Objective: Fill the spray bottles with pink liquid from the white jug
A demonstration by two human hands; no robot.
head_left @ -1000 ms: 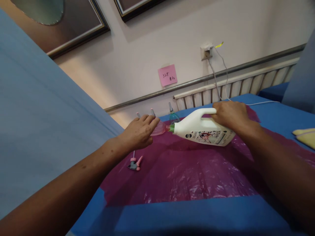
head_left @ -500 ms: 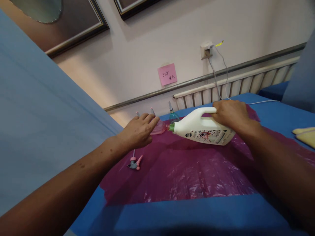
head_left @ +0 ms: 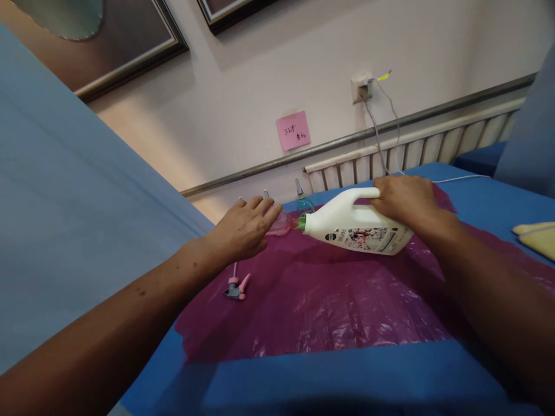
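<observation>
One white jug [head_left: 359, 231] in my right hand [head_left: 403, 199], fingers wrapped round its handle, tipped nearly level; green spout [head_left: 300, 223] at the neck of the pink bottle [head_left: 281, 225], above the purple sheet [head_left: 312, 306]. Jug label: dark oval logo, picture, lettering too small to read. Left hand [head_left: 246, 229] palm down at the pink bottle; can't tell if it's gripping. Handwritten pink note [head_left: 293, 130] on the wall [head_left: 243, 104]: "32" plus characters, second line unclear.
</observation>
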